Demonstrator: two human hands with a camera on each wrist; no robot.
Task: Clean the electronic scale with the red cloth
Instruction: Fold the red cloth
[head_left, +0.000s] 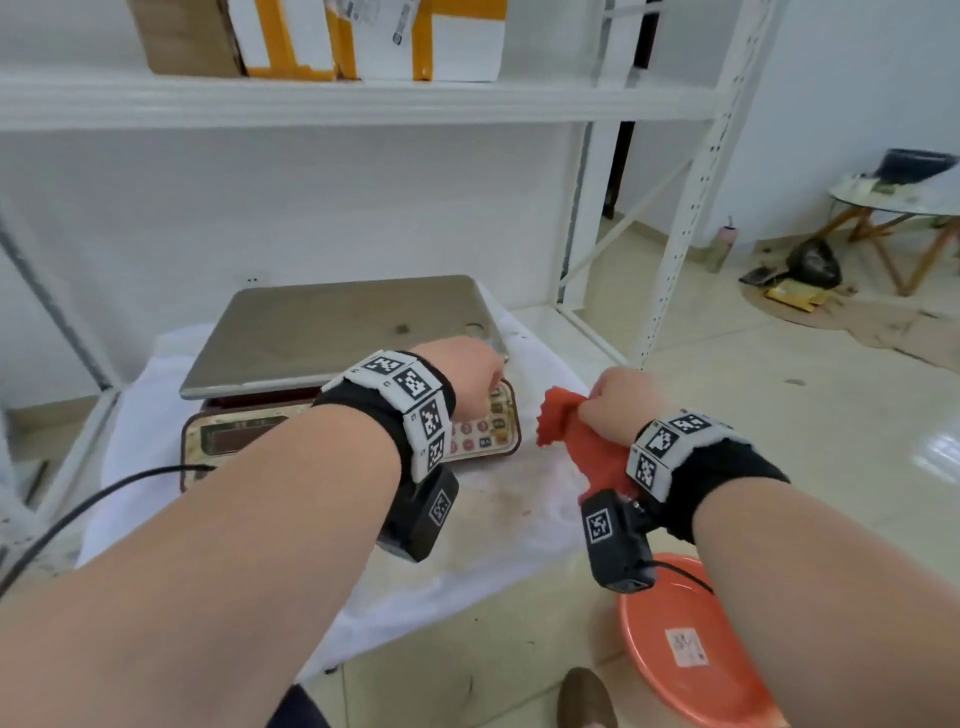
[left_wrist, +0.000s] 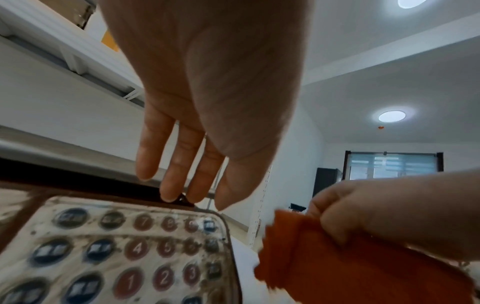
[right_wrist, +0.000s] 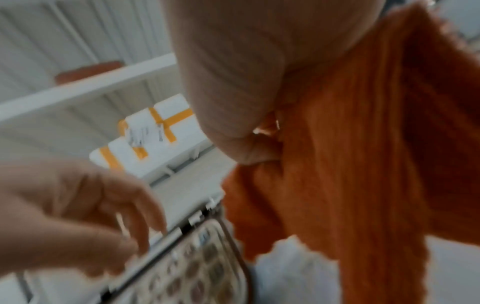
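The electronic scale (head_left: 332, 332) sits on a white sheet, its steel pan on top and a grimy keypad (left_wrist: 124, 251) at the front. My left hand (head_left: 467, 371) hovers over the scale's front right corner, fingers (left_wrist: 171, 164) straight and relaxed, holding nothing. To the right of the scale, my right hand (head_left: 621, 397) grips the bunched red cloth (head_left: 576, 441), which hangs down from the fist (right_wrist: 233, 82). The cloth (right_wrist: 350, 164) hangs just beside the keypad's right edge without touching it.
A white sheet (head_left: 498, 519) with brown stains covers the low shelf under the scale. An orange basin (head_left: 685, 649) stands on the floor at the lower right. White shelf posts (head_left: 691, 208) rise behind; parcels (head_left: 322, 36) sit on the shelf above. A black cable (head_left: 104, 499) trails left.
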